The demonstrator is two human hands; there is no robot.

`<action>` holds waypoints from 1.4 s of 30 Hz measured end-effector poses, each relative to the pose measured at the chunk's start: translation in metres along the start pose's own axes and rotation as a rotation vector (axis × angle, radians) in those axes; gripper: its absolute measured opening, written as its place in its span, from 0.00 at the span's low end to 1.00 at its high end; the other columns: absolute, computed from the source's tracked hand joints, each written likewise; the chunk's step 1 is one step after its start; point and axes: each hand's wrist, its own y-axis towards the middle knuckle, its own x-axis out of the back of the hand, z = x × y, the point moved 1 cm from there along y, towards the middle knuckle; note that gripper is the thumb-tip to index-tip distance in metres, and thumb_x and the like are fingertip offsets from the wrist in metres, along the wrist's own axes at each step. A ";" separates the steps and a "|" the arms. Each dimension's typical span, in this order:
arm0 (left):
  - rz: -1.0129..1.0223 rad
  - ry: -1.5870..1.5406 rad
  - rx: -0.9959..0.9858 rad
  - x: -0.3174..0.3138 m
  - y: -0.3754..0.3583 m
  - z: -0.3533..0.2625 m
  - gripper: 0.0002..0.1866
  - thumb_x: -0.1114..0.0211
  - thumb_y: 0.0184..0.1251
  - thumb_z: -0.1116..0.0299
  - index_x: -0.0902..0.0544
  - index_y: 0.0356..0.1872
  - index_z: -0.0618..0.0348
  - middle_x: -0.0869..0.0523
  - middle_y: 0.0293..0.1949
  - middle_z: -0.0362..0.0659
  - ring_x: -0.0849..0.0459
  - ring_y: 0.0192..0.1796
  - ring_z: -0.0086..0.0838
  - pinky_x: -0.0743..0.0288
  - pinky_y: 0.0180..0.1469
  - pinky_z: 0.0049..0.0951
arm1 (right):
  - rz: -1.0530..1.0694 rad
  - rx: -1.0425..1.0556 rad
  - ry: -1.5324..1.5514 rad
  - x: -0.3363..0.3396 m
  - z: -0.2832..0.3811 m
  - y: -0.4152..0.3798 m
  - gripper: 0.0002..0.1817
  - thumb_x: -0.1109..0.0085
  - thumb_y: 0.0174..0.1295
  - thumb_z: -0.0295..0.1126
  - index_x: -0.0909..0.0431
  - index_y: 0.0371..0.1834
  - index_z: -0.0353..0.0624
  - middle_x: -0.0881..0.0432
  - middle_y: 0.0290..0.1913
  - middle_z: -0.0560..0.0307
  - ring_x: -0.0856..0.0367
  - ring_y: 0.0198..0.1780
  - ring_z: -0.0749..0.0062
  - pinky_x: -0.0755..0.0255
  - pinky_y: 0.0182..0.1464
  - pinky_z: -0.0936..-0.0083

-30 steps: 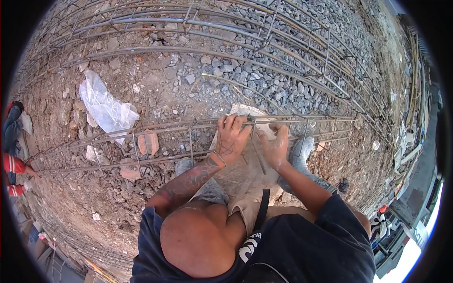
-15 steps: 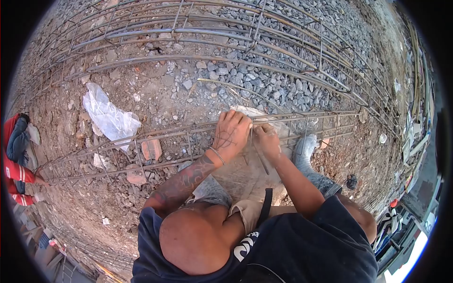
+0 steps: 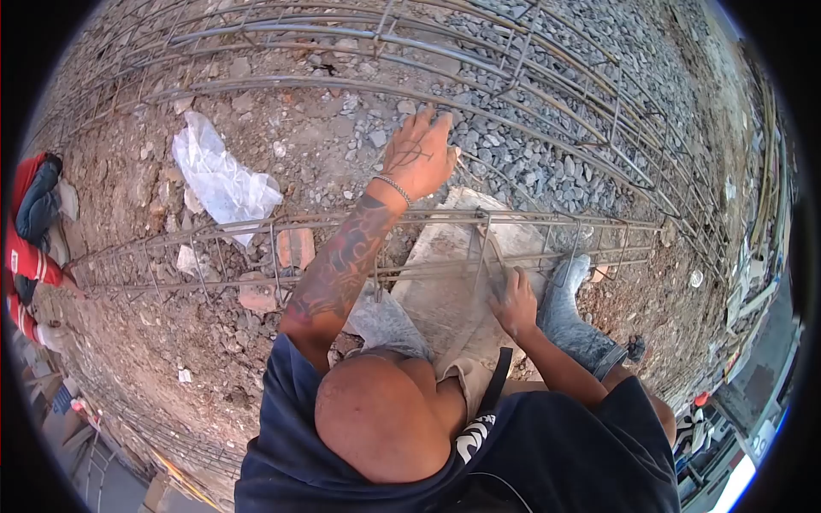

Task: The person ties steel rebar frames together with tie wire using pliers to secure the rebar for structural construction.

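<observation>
My left hand reaches past the near rebar cage, palm down over the ground at the edge of the gravel. Its fingers are stretched and slightly apart, with the thumb beside a thin pale wire lying across the stones. On the near side of the cage, my right hand has its fingers curled around a thin metal rod, which is partly blurred. Below the cage lies a dusty pale board, between my rubber boots.
A larger rebar cage spans the far side, over grey gravel. A clear plastic sheet and pieces of brick lie on the dirt to the left. Another person's red sleeve shows at the left edge.
Both hands were together at the cage bars. My left hand has moved away over the cage to the gravel; my right hand has drawn back toward me. The view has shifted.
</observation>
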 end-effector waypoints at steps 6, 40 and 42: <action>-0.179 -0.390 0.160 0.098 -0.051 0.022 0.20 0.34 0.63 0.64 0.23 0.51 0.64 0.17 0.43 0.49 0.19 0.46 0.37 0.25 0.50 0.35 | 0.149 0.035 0.104 0.047 -0.009 -0.001 0.17 0.41 0.52 0.27 0.34 0.43 0.34 0.28 0.43 0.34 0.23 0.39 0.40 0.27 0.40 0.54; -0.028 -2.361 1.175 0.007 -0.108 -0.056 0.36 0.54 0.65 0.29 0.38 0.52 0.55 0.20 0.39 0.46 0.24 0.56 0.38 0.31 0.59 0.38 | 0.958 0.723 -0.783 0.206 0.295 0.236 0.17 0.39 0.60 0.45 0.16 0.37 0.41 0.17 0.30 0.46 0.19 0.34 0.50 0.28 0.39 0.59; -0.109 -2.472 1.220 0.004 -0.105 -0.053 0.39 0.52 0.63 0.28 0.40 0.56 0.55 0.22 0.41 0.48 0.24 0.56 0.38 0.30 0.59 0.39 | 0.959 0.728 -0.804 0.203 0.304 0.236 0.17 0.39 0.61 0.45 0.15 0.38 0.42 0.16 0.30 0.48 0.19 0.32 0.55 0.27 0.39 0.61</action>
